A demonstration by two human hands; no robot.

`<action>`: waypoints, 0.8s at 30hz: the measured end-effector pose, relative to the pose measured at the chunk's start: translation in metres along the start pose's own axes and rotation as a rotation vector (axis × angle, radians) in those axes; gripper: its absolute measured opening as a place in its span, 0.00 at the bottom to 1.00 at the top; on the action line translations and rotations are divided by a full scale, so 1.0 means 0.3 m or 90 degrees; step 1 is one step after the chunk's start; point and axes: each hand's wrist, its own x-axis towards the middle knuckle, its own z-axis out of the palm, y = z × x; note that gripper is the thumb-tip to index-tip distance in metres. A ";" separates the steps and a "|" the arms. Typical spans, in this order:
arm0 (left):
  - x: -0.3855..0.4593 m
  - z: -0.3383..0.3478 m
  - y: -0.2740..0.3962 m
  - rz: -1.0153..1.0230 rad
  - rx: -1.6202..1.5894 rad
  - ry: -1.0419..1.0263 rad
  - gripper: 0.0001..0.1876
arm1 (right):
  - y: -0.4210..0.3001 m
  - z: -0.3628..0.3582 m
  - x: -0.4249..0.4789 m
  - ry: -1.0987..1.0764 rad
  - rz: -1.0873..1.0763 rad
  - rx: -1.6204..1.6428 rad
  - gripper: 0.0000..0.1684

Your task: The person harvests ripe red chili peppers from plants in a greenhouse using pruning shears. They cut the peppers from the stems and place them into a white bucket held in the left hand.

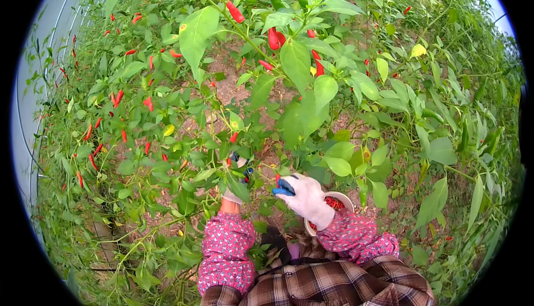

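Note:
My right hand (pixel 303 195), in a white glove with blue-coated fingertips, is at the centre, its fingers curled around the lower end of a small red chili pepper (pixel 278 178). My left hand (pixel 238 172), in a similar glove, reaches into the chili plant, largely covered by leaves; what its fingers touch is hidden. A red chili (pixel 233 137) hangs just above it. Beneath my right wrist stands a white bucket (pixel 348 201) holding many picked red chilies (pixel 334 203).
Dense chili plants with red and green fruit surround me. A long branch with large leaves (pixel 295 62) and red chilies (pixel 235 12) crosses close in front. Bare soil (pixel 229 82) shows between plants. A pale greenhouse wall (pixel 31 110) with curved ribs runs along the left.

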 end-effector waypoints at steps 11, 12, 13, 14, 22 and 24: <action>-0.011 -0.059 -0.014 0.035 0.014 0.016 0.16 | 0.038 0.143 0.114 0.024 0.110 -0.132 0.16; -0.015 -0.048 -0.012 0.044 0.074 0.019 0.16 | 0.043 0.142 0.117 0.024 0.121 -0.119 0.16; -0.024 -0.033 -0.008 0.052 0.135 0.023 0.16 | 0.049 0.141 0.121 0.024 0.132 -0.106 0.16; -0.027 -0.023 -0.009 0.060 0.196 0.026 0.16 | 0.058 0.144 0.126 0.037 0.132 -0.094 0.15; -0.008 -0.068 -0.116 0.331 0.606 0.122 0.08 | 0.244 0.329 0.224 -0.082 0.325 0.272 0.16; 0.000 -0.048 -0.108 0.250 0.545 0.017 0.08 | 0.333 0.378 0.207 -0.158 0.406 0.381 0.17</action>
